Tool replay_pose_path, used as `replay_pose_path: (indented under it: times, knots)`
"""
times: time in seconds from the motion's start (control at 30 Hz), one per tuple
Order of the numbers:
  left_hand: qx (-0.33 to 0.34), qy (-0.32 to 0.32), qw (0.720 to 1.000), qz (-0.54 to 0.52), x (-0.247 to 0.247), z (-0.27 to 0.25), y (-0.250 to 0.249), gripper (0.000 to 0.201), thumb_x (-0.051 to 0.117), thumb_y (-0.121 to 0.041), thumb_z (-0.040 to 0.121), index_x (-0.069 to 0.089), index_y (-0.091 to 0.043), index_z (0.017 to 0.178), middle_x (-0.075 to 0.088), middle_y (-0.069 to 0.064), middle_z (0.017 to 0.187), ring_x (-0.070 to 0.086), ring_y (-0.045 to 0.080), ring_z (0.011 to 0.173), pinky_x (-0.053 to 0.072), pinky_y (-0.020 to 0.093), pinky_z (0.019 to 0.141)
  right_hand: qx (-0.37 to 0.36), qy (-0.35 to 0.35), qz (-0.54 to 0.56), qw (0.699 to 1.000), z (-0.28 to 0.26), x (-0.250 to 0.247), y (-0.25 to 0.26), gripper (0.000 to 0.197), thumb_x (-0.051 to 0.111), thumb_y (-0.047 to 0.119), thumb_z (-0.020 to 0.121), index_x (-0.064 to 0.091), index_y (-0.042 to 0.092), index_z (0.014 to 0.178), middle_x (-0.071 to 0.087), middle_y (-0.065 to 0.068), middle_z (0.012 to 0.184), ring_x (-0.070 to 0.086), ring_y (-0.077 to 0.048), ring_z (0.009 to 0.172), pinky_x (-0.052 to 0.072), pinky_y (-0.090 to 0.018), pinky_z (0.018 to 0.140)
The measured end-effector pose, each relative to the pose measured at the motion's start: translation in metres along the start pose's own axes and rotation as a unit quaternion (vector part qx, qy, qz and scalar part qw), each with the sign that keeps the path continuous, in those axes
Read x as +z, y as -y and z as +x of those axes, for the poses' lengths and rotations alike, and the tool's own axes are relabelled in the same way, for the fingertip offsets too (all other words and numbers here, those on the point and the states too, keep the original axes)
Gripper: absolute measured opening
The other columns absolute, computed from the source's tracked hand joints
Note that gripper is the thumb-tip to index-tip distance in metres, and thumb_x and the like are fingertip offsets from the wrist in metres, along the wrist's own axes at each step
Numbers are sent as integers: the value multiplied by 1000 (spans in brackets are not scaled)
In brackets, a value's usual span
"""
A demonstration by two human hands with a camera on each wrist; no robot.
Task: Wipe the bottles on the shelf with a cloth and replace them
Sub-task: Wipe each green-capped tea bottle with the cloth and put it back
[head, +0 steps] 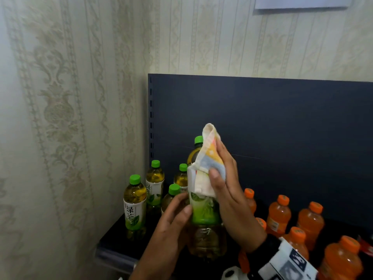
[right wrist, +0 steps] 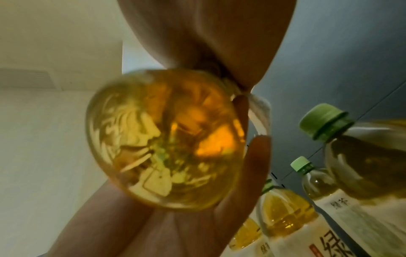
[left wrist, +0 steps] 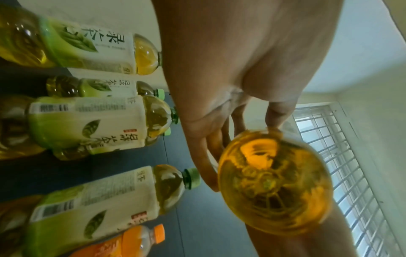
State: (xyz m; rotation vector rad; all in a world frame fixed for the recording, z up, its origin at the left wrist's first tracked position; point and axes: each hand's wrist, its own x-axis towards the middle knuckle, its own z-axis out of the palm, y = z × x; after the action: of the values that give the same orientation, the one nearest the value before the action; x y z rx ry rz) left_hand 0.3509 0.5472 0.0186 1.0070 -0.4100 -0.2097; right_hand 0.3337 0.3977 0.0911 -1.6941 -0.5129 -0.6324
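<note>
Bottle [head: 204, 215] of green tea, held upright at lower centre of the head view, clear of the shelf [head: 117, 237] and in front of the dark back panel [head: 262, 118]. It is clear plastic with yellow-green liquid, a green cap at top, and a wrap label white above and leaf-green below; the clear ribbed base shows amber liquid. Left hand [head: 171, 221] grips the bottle's lower label from the left side of the frame, fingers curled round it, thumb across the front. Right hand [head: 228, 188] presses a cloth [head: 207, 158] against the upper label and shoulder, thumb on the front of the fabric, fingers wrapped round the right side. The cloth is pale, with yellow, blue and cream patches, and one folded corner stands up beside the cap. In both wrist views the bottle's round base fills the middle of the frame, blurred, with fingers closed about its sides. Four more green tea bottles [head: 134, 205] stand upright on the shelf at left centre of the head view, same green caps and labels. Orange drink bottles [head: 279, 215] with orange caps stand at lower right, on the same dark shelf. Patterned wallpaper [head: 70, 118] covers the walls at left and top.
</note>
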Motion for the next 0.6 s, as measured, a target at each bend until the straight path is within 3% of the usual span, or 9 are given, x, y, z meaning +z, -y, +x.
replay_pose_path:
  times: [0.13,0.2,0.3,0.4,0.47,0.5,0.6]
  knots:
    - [39,20,999,29,2,-3,-4,68,97,-57,56,70,-51,118,73,-9,130,70,15,121,60,32,91,16,31,16,999,-15,6,0,59,45,46,104,22,63,156,22,29,165,31,1,154,41,-41,125]
    - [47,-3,999,13,1,-1,-7,64,98,-49,57,74,-45,116,76,-4,125,73,18,116,62,29,84,42,63,30,997,-33,14,-6,63,48,56,99,19,72,152,24,32,164,36,6,150,46,-27,118]
    - [69,-45,996,-41,-3,2,-13,63,96,-38,64,73,-35,123,77,3,123,75,25,111,63,30,76,47,101,-22,994,-63,25,-18,68,51,51,97,18,74,152,14,34,168,23,19,148,33,-3,113]
    - [85,-82,993,-15,-3,4,-15,42,74,-41,82,72,-32,123,78,2,119,77,21,105,63,27,71,1,109,-124,986,-73,29,-24,72,48,55,99,10,64,159,-4,35,169,3,24,150,14,4,112]
    - [68,-97,993,17,-2,4,-11,26,60,-28,96,71,-29,120,79,3,115,79,17,98,62,23,68,5,89,-116,989,-63,27,-19,70,47,56,100,11,63,159,-6,49,162,5,27,146,19,5,110]
    - [55,-82,995,29,-1,3,-8,27,61,-30,96,70,-29,121,79,2,115,78,17,99,62,24,69,10,76,-95,992,-55,25,-15,68,49,54,102,13,64,158,-3,52,159,9,28,145,26,3,109]
    - [41,-9,997,64,6,-3,-6,55,85,-65,66,71,-48,117,77,-10,120,74,10,110,61,28,84,36,37,-3,999,-25,14,-3,59,45,46,108,16,64,157,10,44,163,25,15,150,42,-16,116]
